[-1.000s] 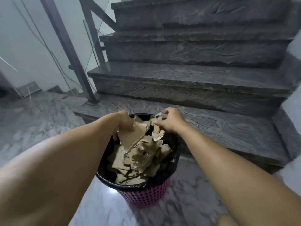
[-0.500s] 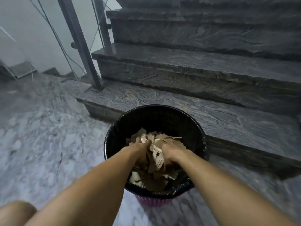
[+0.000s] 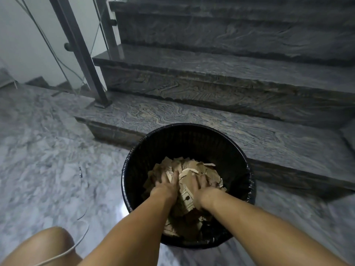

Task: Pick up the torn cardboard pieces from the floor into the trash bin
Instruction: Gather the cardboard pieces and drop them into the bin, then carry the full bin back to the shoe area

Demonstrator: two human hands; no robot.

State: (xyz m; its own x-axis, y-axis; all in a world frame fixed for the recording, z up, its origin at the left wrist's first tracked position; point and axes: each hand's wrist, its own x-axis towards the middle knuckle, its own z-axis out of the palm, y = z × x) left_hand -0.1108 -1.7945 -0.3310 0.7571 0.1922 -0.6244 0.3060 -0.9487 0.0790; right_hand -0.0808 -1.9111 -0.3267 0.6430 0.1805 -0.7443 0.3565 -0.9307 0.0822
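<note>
Head view: torn cardboard pieces (image 3: 194, 169) heaped inside the black-lined trash bin (image 3: 184, 137), piled toward its near wall, at the foot of the stair step (image 3: 192, 116). Left hand (image 3: 166, 184) and right hand (image 3: 197, 186) flat, fingers spread, pressing the heap, gripping nothing. Probably light, stiff, springy scraps with ragged edges; best pinched by a flat face or scooped in bunches

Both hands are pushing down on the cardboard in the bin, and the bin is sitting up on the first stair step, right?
Not quite. Both hands, left and right, do press on the cardboard inside the bin, but the head view shows the bin standing on the floor in front of the bottom step, not on it.
</note>
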